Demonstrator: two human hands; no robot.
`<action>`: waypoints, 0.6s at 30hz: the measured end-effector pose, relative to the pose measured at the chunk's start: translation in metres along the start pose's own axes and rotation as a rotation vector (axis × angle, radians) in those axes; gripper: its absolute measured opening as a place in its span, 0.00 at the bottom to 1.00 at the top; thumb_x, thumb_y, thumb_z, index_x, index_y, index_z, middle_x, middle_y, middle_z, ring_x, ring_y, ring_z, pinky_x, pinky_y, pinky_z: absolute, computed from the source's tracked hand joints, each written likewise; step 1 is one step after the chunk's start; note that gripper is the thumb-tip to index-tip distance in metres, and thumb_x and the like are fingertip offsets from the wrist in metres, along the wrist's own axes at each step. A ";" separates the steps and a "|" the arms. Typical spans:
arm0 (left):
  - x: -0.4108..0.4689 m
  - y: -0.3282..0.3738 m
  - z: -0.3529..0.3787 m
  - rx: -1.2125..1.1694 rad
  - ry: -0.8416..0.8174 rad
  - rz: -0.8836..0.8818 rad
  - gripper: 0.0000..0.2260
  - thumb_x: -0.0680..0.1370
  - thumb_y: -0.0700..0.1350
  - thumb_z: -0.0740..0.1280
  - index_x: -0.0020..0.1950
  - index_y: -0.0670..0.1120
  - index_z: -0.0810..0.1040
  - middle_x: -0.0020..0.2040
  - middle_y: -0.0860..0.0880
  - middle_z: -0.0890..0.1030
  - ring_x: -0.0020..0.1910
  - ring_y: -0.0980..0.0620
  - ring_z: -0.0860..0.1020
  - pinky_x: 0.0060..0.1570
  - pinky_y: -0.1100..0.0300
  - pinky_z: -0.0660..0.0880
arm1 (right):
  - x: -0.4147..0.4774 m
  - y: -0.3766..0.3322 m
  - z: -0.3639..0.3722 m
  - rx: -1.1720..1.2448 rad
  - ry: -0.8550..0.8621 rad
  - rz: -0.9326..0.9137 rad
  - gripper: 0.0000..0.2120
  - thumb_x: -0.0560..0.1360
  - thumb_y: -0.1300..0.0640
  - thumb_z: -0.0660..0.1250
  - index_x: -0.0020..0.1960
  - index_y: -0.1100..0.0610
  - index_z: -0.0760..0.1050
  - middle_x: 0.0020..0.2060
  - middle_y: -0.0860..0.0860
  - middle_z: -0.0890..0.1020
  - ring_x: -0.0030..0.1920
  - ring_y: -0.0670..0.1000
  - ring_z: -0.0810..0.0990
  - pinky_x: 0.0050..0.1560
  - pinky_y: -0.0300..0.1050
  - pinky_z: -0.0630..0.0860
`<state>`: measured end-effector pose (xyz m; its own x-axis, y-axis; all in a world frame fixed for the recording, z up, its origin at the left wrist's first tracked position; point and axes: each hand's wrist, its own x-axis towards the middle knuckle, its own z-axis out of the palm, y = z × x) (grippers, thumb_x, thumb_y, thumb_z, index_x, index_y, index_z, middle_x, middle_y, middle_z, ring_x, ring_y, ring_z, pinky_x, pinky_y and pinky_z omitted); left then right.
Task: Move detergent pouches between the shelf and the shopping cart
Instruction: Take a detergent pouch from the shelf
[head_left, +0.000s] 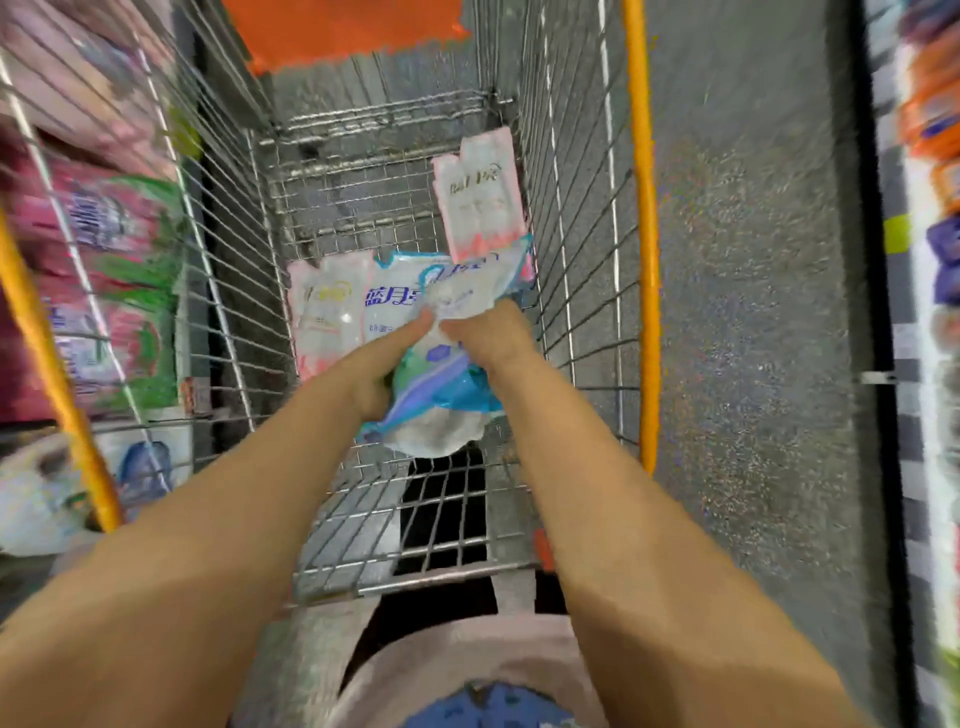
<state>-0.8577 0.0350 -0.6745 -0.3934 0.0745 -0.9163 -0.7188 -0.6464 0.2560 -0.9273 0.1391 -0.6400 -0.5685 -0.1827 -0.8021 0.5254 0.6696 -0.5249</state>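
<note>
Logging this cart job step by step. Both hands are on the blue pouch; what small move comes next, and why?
Probably lift the blue pouch straight up. The left hand and right hand both grip it above the other pouches, and the cart's wire walls rise close on either side, so a vertical lift looks clearest.

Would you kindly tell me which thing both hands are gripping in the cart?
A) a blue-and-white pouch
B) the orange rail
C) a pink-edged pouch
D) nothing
A: the left hand and the right hand both curl round a blue-and-white pouch inside the wire cart.
</note>
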 end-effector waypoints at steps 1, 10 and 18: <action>-0.010 -0.002 0.006 -0.019 -0.019 0.039 0.15 0.78 0.55 0.60 0.48 0.44 0.78 0.37 0.47 0.85 0.34 0.51 0.83 0.37 0.60 0.80 | -0.008 -0.004 -0.006 -0.019 -0.004 -0.056 0.16 0.72 0.57 0.68 0.59 0.58 0.77 0.54 0.56 0.81 0.54 0.55 0.80 0.55 0.48 0.77; -0.156 -0.026 0.085 -0.213 -0.086 0.577 0.17 0.77 0.56 0.60 0.52 0.46 0.82 0.46 0.46 0.85 0.43 0.50 0.83 0.42 0.55 0.81 | -0.154 -0.051 -0.072 -0.043 -0.008 -0.575 0.33 0.56 0.45 0.66 0.59 0.55 0.75 0.55 0.55 0.82 0.55 0.57 0.80 0.57 0.55 0.77; -0.317 -0.068 0.125 -0.270 0.033 1.056 0.22 0.73 0.50 0.64 0.66 0.45 0.73 0.47 0.47 0.84 0.44 0.50 0.83 0.52 0.53 0.78 | -0.299 -0.062 -0.092 0.018 -0.120 -0.923 0.43 0.46 0.35 0.63 0.56 0.56 0.77 0.50 0.52 0.84 0.52 0.55 0.82 0.55 0.55 0.77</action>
<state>-0.7554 0.1504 -0.3626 -0.7197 -0.6342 -0.2824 0.1244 -0.5180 0.8463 -0.8486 0.2182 -0.3414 -0.6972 -0.7113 -0.0887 -0.0914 0.2109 -0.9732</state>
